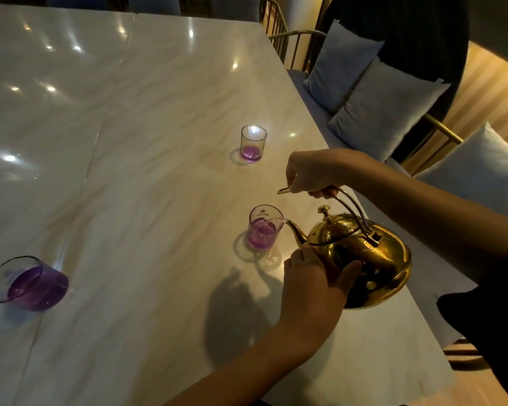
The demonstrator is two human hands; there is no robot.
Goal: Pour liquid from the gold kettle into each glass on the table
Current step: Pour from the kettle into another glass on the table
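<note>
The gold kettle (364,253) is tilted to the left above the marble table (129,142). Its spout touches the rim of the near glass (264,228), and a thin stream runs into the purple liquid inside. My right hand (311,174) grips the kettle's arched handle from above. My left hand (314,276) cups the kettle's body from below. A second glass (252,143) farther back holds a little purple liquid. A third glass (27,284) at the left edge is about half full of purple liquid.
Grey cushions (376,104) lie on gold-framed seating (440,133) along the table's right side. The table's right edge runs just under the kettle. Wooden flooring (481,92) shows at the far right.
</note>
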